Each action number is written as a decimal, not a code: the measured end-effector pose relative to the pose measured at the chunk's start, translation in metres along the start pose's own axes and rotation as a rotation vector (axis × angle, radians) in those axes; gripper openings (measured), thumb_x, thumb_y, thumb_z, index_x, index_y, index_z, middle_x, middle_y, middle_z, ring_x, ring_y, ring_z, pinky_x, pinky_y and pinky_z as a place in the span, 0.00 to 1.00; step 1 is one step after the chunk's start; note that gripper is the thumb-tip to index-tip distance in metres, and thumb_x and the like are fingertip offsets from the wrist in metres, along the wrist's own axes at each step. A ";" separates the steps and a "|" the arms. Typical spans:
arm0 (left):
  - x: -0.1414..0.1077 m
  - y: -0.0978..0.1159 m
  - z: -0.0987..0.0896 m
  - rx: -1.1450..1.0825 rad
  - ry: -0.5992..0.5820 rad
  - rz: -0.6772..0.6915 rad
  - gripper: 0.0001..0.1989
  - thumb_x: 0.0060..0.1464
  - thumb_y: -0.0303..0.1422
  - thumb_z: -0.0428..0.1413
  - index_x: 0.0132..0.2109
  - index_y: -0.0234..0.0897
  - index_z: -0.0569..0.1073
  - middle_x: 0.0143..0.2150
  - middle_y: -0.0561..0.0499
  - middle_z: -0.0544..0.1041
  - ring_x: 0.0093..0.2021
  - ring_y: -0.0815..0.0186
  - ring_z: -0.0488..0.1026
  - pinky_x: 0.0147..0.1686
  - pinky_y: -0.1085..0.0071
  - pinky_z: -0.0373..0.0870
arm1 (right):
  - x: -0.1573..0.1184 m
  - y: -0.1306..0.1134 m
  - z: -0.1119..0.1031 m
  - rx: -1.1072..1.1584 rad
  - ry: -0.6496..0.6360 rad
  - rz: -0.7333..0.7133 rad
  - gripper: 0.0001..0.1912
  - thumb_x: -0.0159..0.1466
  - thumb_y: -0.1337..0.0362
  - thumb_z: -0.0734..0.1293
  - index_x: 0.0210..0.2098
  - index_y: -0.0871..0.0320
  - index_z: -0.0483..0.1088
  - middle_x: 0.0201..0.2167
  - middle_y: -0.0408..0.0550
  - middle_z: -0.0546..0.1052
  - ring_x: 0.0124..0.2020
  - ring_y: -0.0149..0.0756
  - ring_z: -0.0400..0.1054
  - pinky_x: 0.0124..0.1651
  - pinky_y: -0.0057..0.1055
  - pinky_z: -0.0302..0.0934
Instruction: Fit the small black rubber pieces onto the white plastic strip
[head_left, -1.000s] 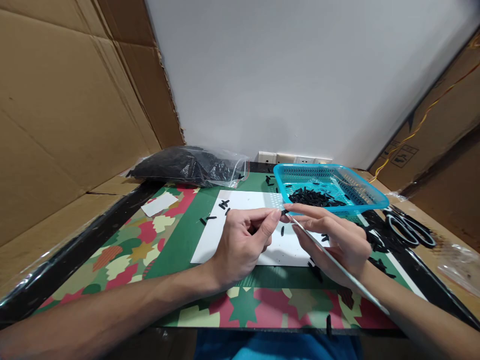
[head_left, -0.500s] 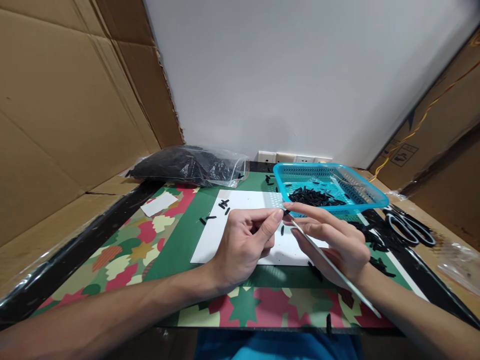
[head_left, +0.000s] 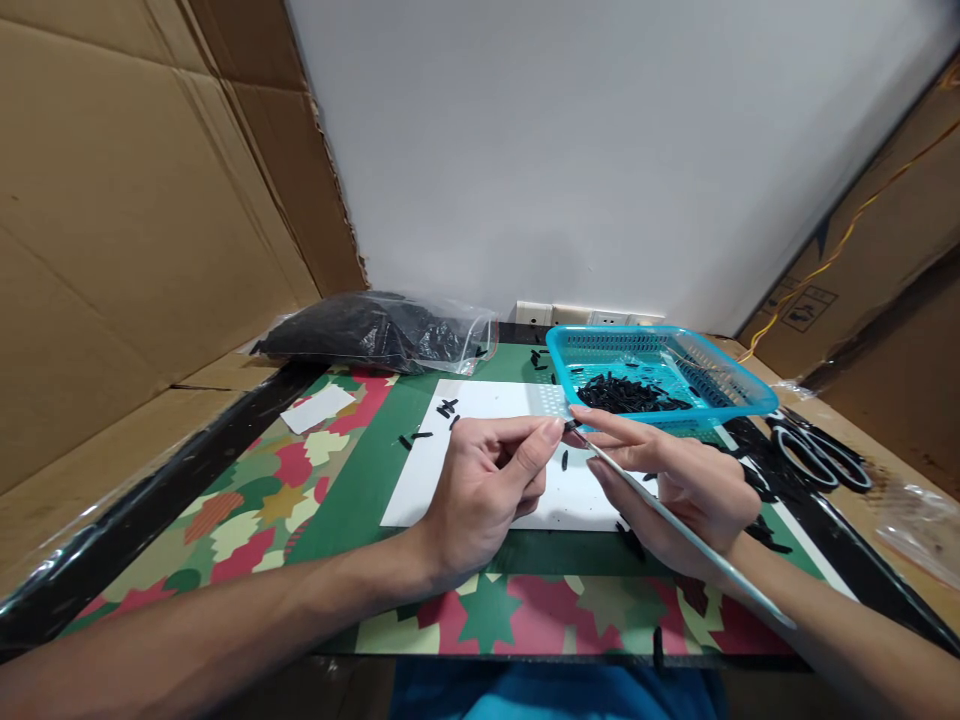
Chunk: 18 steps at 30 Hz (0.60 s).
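Observation:
Over a white sheet of paper (head_left: 420,480), my left hand (head_left: 491,490) pinches a small black piece (head_left: 571,425) between thumb and index finger. My right hand (head_left: 675,485) is closed on a thin pale stick (head_left: 690,535), whose tip meets the black piece. The stick slants down to the right across the wrist. Several loose black pieces (head_left: 448,408) lie on the paper's left part, and one more (head_left: 565,460) lies between my hands. Behind my right hand, a blue basket (head_left: 761,402) holds a heap of black pieces (head_left: 626,393).
A clear bag of black material (head_left: 367,330) lies at the back left, with a small white card (head_left: 319,408) in front of it. Scissors (head_left: 821,455) rest at the right, near more black pieces. Cardboard walls (head_left: 135,200) flank the table, with sockets (head_left: 570,316) behind.
The stick's rear end has moved right, and my right hand has shifted slightly right with its fingers drawn in more. My left hand has hardly moved.

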<state>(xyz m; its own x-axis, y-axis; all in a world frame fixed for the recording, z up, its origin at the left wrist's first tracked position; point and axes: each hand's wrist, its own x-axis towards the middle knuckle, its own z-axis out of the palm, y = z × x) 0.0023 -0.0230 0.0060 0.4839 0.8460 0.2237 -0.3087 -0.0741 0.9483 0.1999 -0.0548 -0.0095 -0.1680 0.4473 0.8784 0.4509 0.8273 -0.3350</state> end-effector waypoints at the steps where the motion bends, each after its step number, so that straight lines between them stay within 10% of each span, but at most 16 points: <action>1: 0.000 0.000 0.000 -0.003 -0.002 0.005 0.19 0.70 0.42 0.61 0.34 0.33 0.79 0.19 0.61 0.52 0.18 0.78 0.45 0.16 0.78 0.45 | 0.001 0.000 0.000 0.010 0.005 -0.001 0.13 0.66 0.77 0.73 0.43 0.53 0.77 0.51 0.50 0.87 0.52 0.52 0.84 0.39 0.37 0.85; 18: -0.002 0.001 0.000 0.037 -0.019 0.045 0.19 0.71 0.40 0.59 0.33 0.32 0.76 0.20 0.61 0.53 0.19 0.78 0.47 0.17 0.77 0.46 | 0.006 -0.004 -0.001 0.107 0.023 0.037 0.13 0.66 0.78 0.72 0.39 0.53 0.77 0.53 0.51 0.86 0.44 0.46 0.87 0.40 0.35 0.85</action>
<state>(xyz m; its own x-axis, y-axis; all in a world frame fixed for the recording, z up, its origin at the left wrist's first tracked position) 0.0012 -0.0249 0.0067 0.4856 0.8315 0.2700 -0.3001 -0.1315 0.9448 0.1979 -0.0556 -0.0031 -0.1321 0.4717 0.8718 0.3598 0.8424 -0.4012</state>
